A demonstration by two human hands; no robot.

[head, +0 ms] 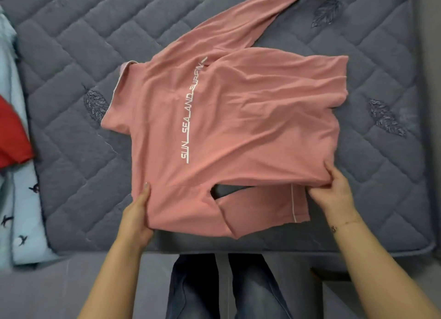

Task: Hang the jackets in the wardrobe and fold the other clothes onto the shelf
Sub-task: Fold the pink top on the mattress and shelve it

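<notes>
1. A pink long-sleeved top (pixel 238 128) with white letters lies spread on a grey quilted mattress (pixel 71 80), partly folded, with 1 sleeve stretched toward the far edge.
2. The left hand (pixel 137 213) holds the top's near left edge, thumb on top and fingers hidden under the cloth.
3. The right hand (pixel 334 192) pinches a bunched fold at the near right side.
4. A light blue shirt with little dark birds (pixel 23 223) and a red cloth (pixel 12 137) lie at the left.

Both hands (pixel 137 219) (pixel 335 194) forward, fingers (pixel 330 172) curled.
</notes>
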